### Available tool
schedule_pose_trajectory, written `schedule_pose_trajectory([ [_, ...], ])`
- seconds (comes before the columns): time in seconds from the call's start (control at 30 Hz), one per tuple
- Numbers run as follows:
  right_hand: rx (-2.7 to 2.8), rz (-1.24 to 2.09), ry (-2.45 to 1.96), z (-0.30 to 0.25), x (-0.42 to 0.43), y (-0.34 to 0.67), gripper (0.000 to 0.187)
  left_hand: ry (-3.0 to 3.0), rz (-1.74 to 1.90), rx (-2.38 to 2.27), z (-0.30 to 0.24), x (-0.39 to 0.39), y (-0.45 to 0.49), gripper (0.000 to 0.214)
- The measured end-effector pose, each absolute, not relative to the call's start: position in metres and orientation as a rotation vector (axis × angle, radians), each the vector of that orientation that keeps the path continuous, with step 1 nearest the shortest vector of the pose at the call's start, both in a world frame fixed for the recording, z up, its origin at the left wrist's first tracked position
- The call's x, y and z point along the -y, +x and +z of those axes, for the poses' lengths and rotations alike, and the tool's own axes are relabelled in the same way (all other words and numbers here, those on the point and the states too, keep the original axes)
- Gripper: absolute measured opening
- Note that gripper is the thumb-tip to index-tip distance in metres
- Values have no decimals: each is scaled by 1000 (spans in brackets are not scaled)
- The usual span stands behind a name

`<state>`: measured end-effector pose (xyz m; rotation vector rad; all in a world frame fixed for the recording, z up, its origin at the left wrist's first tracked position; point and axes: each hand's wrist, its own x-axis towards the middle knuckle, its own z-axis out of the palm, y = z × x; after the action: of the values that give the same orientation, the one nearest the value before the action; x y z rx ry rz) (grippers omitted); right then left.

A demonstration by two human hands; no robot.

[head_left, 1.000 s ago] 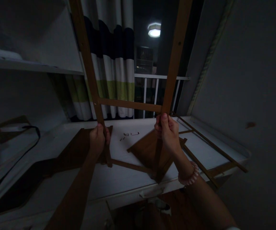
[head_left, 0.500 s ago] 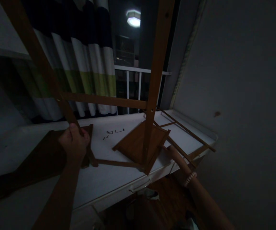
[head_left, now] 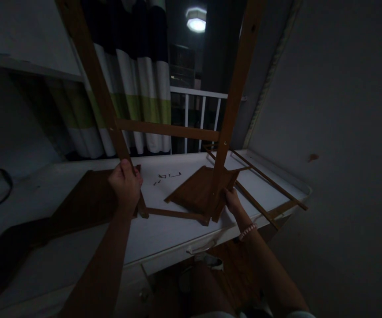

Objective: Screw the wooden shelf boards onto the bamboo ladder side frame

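A brown wooden ladder-like frame (head_left: pixel 167 130) stands upright on a white table (head_left: pixel 164 234), with two long rails and cross rungs. My left hand (head_left: pixel 125 184) is closed round the lower part of the left rail. My right hand (head_left: pixel 231 201) grips the near edge of a square brown wooden board (head_left: pixel 195 192) that lies on the table at the foot of the right rail; a beaded bracelet is on that wrist.
A second thin wooden frame (head_left: pixel 263 187) lies flat at the table's right end. A dark board (head_left: pixel 78 207) lies on the left. Small screws (head_left: pixel 164 177) sit mid-table. Behind are a striped curtain (head_left: pixel 138 88), a white railing (head_left: pixel 200 110), a grey wall at right.
My right hand left the right rail, dropped to the table edge and now grips the square board. The left hand kept its hold on the left rail. The view shifted slightly.
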<state>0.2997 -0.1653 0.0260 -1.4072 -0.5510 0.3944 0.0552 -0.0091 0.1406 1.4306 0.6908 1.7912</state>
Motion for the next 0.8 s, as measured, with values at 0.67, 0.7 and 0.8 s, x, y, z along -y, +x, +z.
schedule_pose_trajectory([
  [0.67,534,771,-1041,21,160,304,35,1432,1818,-797,142,22,101,43],
  [0.7,504,754,-1056,21,160,301,33,1438,1817,-795,142,22,102,43],
  [0.8,434,696,-1116,23,159,296,32,1449,1819,-785,142,24,105,44],
])
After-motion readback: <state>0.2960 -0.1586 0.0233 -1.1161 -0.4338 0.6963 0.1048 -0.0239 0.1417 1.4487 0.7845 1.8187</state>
